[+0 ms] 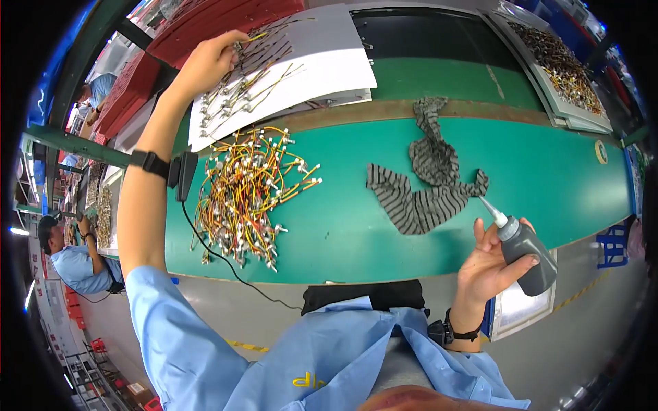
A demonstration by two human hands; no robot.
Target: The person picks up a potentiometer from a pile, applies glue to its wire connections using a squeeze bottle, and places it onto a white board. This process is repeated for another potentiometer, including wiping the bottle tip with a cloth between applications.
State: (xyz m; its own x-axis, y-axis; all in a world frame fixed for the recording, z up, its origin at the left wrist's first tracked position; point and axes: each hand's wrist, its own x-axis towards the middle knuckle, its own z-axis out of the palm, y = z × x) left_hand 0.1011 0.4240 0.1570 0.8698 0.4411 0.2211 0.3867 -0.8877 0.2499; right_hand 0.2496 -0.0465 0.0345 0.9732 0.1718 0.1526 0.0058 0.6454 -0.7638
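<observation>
My right hand (488, 267) is wrapped round a grey squeeze bottle (533, 264), its pale cone nozzle pointing up and left over the bench. At the far left, my left hand (211, 63) is closed at the fingertips on a small wired part (258, 36), whose yellow lead sticks out to the right. Under and beside that hand lies a white sheet (329, 58) with rows of small metal parts (226, 103) and their thin leads. Nearer to me is a tangled heap of yellow, red and dark wires (250, 192) with white connectors.
A crumpled striped grey cloth (425, 202) lies on the green bench (329, 240). A tray of wired parts (558, 68) stands far right, and a tape roll (601, 152) near the right edge. Red stacks (212, 27) rise at the back left. A co-worker (79, 253) sits left.
</observation>
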